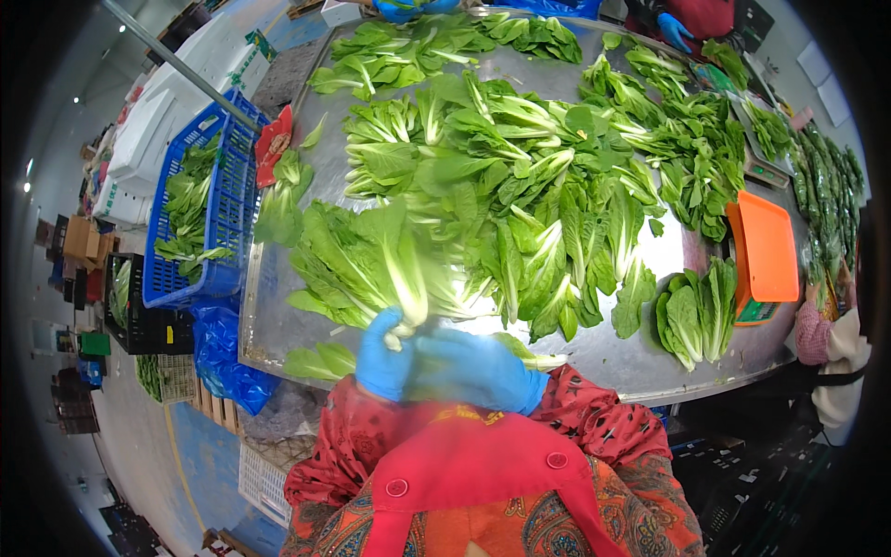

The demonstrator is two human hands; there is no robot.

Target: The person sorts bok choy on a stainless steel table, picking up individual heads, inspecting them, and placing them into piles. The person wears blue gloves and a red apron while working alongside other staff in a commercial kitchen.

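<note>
My left hand, in a blue glove, is closed around the white base of a bunch of leafy greens, whose leaves point away from me. Close beside it on the right is my right hand, also gloved in blue and blurred; whether it grips anything cannot be told. A large heap of leafy greens covers much of the metal table beyond my hands. Loose leaves lie by my left hand, and a pale stalk lies just past my right hand.
At the left stands a blue plastic crate with greens, above a blue plastic bag. An orange scale is on the right, beside a separate bunch. Co-workers' gloved hands show at the far edge; another person is at the right.
</note>
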